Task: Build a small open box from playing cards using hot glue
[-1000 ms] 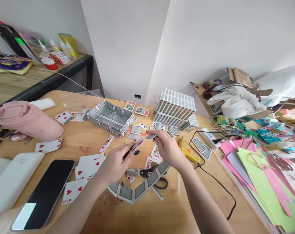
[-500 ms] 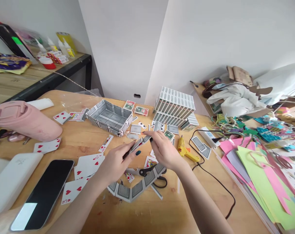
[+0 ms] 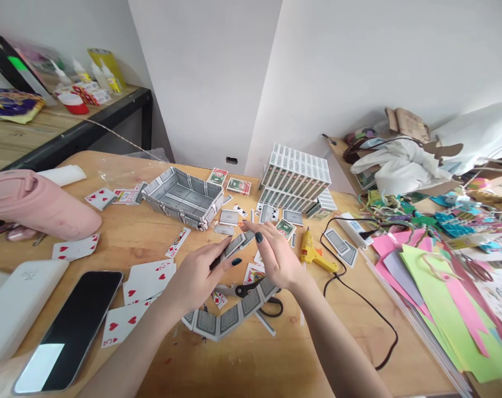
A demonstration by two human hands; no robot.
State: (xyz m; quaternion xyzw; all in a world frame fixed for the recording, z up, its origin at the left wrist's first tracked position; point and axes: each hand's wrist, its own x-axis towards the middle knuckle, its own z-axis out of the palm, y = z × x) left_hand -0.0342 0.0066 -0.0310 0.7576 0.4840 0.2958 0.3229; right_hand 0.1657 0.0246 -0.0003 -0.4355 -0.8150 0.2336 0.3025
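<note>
A curved strip of joined playing cards, grey backs outward, bends round above the table between my hands. My left hand is closed on its upper part, thumb in front and fingers behind. At the far end of that part, my right hand has its fingers behind the strip and its thumb at the card's edge. Black-handled scissors lie under the strip, partly hidden by it. Cut card pieces, such as a narrow king piece, lie around. Beyond my hands stands an open box made of cards.
A yellow glue gun with a black cord lies right of my right hand. Stacked card structures stand behind. To the left are a phone, a white power bank and a pink tumbler. Coloured paper lies right.
My right thumb has shifted up to the strip's edge, and more of the card backs show between my hands. The view has moved slightly; the curved strip hangs much as before.
</note>
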